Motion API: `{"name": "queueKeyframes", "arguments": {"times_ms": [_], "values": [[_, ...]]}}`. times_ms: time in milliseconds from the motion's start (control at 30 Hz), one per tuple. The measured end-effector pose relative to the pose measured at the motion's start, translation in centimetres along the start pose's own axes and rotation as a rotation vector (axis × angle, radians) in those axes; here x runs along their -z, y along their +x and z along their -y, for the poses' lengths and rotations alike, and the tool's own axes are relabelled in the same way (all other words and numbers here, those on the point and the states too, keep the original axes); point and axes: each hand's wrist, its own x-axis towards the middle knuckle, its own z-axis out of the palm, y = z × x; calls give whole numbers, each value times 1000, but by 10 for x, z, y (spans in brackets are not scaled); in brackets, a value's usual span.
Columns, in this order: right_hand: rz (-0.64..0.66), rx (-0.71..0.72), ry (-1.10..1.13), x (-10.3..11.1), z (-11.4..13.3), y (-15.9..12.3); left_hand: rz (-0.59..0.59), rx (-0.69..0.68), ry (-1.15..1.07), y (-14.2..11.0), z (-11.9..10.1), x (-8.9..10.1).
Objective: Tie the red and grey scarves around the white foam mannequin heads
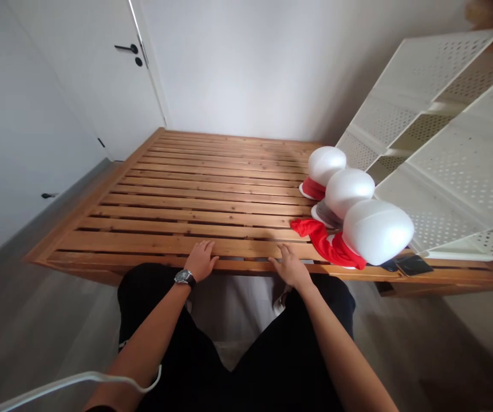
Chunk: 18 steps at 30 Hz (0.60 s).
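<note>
Cable: thin white cable [74,382] loops beneath the left forearm; its ends run out of frame at lower left and behind the arm.

Head view, below hands: black trousers [186,349], cut off by the lower edge. A small pale item between the knees [279,300] is too partly hidden to identify.

Left hand [201,260]: open, palm down, fingers lightly spread; fingertips rest on the nearest slats of a wooden slatted bed frame [164,229]. Holds nothing. Dark wristwatch [183,277] on the wrist just behind it.

Right hand [289,268]: open, palm down, fingers slightly spread; fingertips rest on the same slats. Holds nothing.

Right of right hand: red cloth [326,243] lies just beside the fingers, not touching them. Three white dome-shaped objects sit in a row running away from the hand: nearest dome [377,232] on the red cloth, middle dome [348,193] on grey fabric [326,214], far dome [327,166] on red fabric [312,190]. Exact kind of domes unclear.

Further right: dark flat rectangular item [413,265] on the frame edge, hard to make out. White perforated shelf panels [456,149] lean above the domes, cut off at the right edge.

Ahead of hands: white door [78,74], black handle [126,48].
</note>
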Motion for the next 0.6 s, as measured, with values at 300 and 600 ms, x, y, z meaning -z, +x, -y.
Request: {"name": "queueKeyframes", "arguments": {"times_ms": [300,600], "values": [[288,237,-258,-56,-7,20,167,-118,77,9,6,-29],[273,216,-293,-61,-4,26,176,-69,108,10,-1,-32]]}}
